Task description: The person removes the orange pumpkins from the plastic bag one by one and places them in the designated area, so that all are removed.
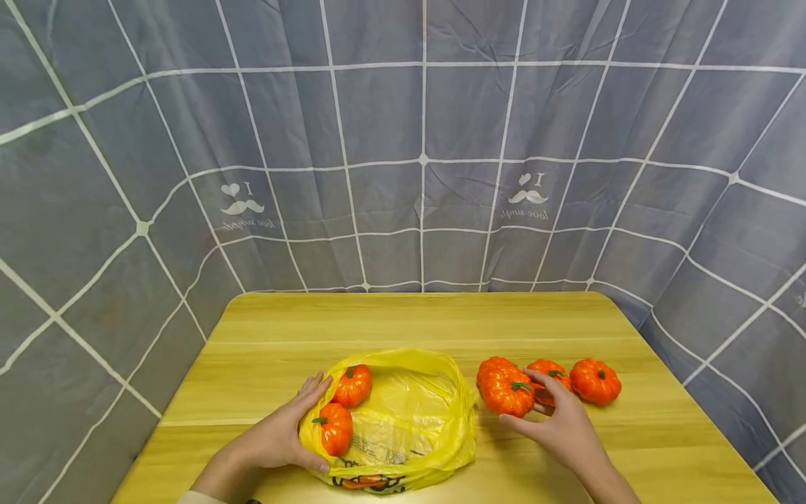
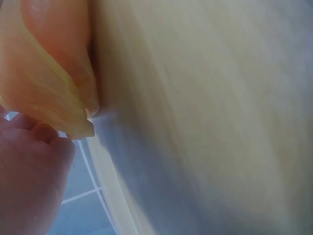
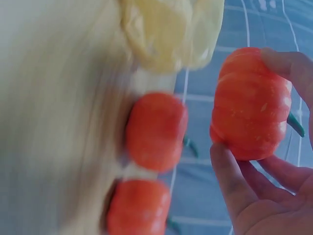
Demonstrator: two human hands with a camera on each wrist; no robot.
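A yellow plastic bag point(image 1: 441, 462) lies with its mouth spread wide on the table, and two small orange toy pumpkins point(image 1: 336, 428) are inside along its left side. My left hand point(image 1: 277, 430) holds the bag's left rim, thumb toward the front and fingers toward the back. In the left wrist view, the knuckles are right against the bag point(image 2: 44, 93). My right hand point(image 1: 560, 423) grips another pumpkin point(image 3: 252, 105) between thumb and fingers, just right of the bag. Its green stem points away from the table in the right wrist view.
Behind the held pumpkin, another pumpkin point(image 1: 493, 365) shows partly. Two more stand to the right, one partly behind my fingers point(image 1: 546, 371) and one farther out point(image 1: 595, 381). The wooden table point(image 1: 403, 318) ends at a grey checked curtain point(image 1: 390, 203) at the back and sides.
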